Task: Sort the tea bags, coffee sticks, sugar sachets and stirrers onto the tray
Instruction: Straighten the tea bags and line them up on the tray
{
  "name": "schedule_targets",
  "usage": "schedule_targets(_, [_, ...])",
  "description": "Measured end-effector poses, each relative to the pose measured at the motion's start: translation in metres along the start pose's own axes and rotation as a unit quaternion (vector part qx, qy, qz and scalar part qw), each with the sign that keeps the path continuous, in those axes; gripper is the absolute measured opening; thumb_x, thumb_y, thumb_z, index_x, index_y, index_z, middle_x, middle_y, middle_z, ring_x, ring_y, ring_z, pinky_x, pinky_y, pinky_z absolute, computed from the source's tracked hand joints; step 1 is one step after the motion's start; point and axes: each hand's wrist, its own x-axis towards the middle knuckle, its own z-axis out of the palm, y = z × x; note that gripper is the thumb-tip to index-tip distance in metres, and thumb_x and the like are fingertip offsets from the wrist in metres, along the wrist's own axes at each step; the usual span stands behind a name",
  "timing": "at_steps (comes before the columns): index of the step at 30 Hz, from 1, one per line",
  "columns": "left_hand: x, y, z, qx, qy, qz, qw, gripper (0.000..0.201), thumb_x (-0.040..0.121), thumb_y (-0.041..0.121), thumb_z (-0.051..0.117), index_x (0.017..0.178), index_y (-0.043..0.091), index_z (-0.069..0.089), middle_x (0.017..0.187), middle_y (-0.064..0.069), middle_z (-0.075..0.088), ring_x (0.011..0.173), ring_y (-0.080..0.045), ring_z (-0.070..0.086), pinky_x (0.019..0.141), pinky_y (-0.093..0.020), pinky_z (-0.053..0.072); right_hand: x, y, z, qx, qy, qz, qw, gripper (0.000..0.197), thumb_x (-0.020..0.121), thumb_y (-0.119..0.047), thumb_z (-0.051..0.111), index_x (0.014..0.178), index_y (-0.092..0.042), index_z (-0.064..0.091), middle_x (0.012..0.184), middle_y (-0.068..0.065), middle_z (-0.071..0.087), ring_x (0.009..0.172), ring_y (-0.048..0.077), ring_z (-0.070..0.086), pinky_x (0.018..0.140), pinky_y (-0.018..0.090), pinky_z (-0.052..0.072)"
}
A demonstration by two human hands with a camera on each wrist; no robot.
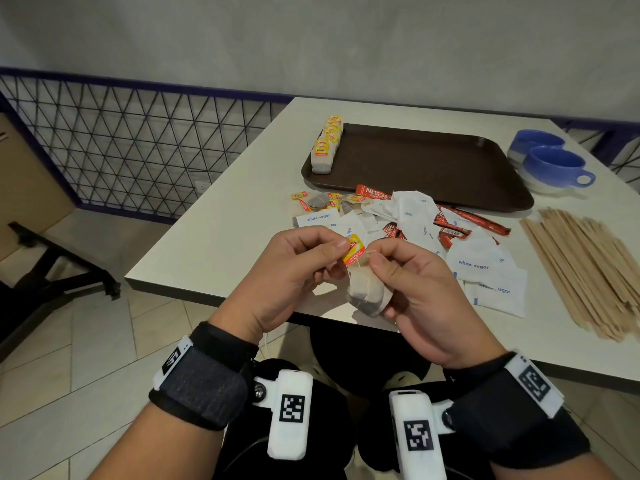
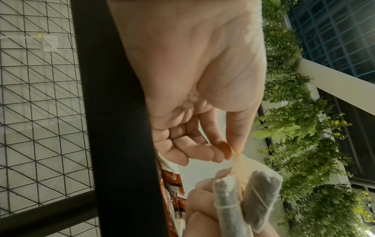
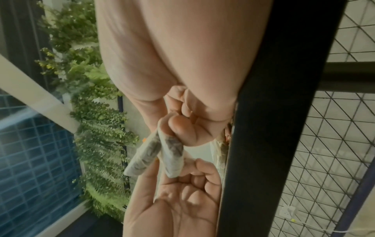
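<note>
White table (image 1: 221, 237): brown tray (image 1: 433, 168) toward the far edge, two blue cups (image 1: 550, 164) beside it at the right edge. Nearer, mixed sachets and sticks (image 1: 415, 223); wooden stirrers (image 1: 588, 268) piled by the right edge.

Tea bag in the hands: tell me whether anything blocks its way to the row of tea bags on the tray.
Nothing upright blocks it. Between the tea bag, held in both hands, and the tea bag row at the tray's left edge lies only the flat pile of sachets and coffee sticks on the table, low enough to pass over.
</note>
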Motion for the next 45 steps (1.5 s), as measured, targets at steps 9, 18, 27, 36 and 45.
schedule_targets(9, [0.000,0.001,0.001,0.007,-0.003,0.001,1.000,0.014,0.089,0.022,0.074,0.076,0.017,0.076,0.069,-0.003,0.060,0.062,-0.011,0.056,0.061,-0.020,0.040,0.001,0.001,0.000,-0.002,-0.002,0.004,1.000,0.012,0.096,-0.010,0.059,0.101,-0.004,0.067,0.084,0.004,0.068,0.061,0.007,0.059,0.041,0.017,0.040])
schedule_targets(18, [0.000,0.000,0.000,-0.007,0.010,-0.014,1.000,0.013,0.087,0.023,0.068,0.078,0.015,0.075,0.070,-0.004,0.060,0.062,-0.011,0.054,0.064,-0.028,0.033,0.001,0.005,-0.002,-0.024,-0.011,-0.010,1.000,0.012,0.093,-0.015,0.063,0.098,-0.006,0.070,0.087,0.011,0.066,0.061,0.011,0.056,0.040,0.018,0.037])
schedule_targets(27, [-0.001,0.002,0.007,-0.017,-0.013,0.015,1.000,0.015,0.085,0.016,0.064,0.086,0.001,0.067,0.070,-0.001,0.064,0.057,-0.005,0.055,0.057,-0.015,0.046,0.002,0.012,-0.003,-0.088,0.006,-0.041,0.995,0.014,0.096,-0.016,0.067,0.104,-0.009,0.075,0.089,0.010,0.070,0.061,0.013,0.056,0.042,0.020,0.039])
schedule_targets(36, [-0.001,-0.002,0.007,0.037,0.021,0.042,0.998,0.020,0.080,0.023,0.076,0.090,0.006,0.074,0.081,-0.008,0.072,0.076,-0.018,0.064,0.071,-0.028,0.053,0.003,0.013,0.003,-0.100,0.062,-0.060,0.991,0.022,0.080,-0.035,0.076,0.095,-0.020,0.078,0.082,0.015,0.068,0.056,0.018,0.051,0.041,0.023,0.038])
schedule_targets(45, [-0.001,-0.001,0.009,0.007,0.040,0.023,0.999,0.033,0.074,0.017,0.078,0.104,0.004,0.071,0.076,-0.006,0.073,0.069,-0.015,0.068,0.063,-0.022,0.054,0.001,0.013,0.004,-0.103,0.086,-0.070,0.989,0.012,0.095,-0.022,0.068,0.095,-0.020,0.080,0.093,0.017,0.072,0.068,0.033,0.055,0.043,0.026,0.044])
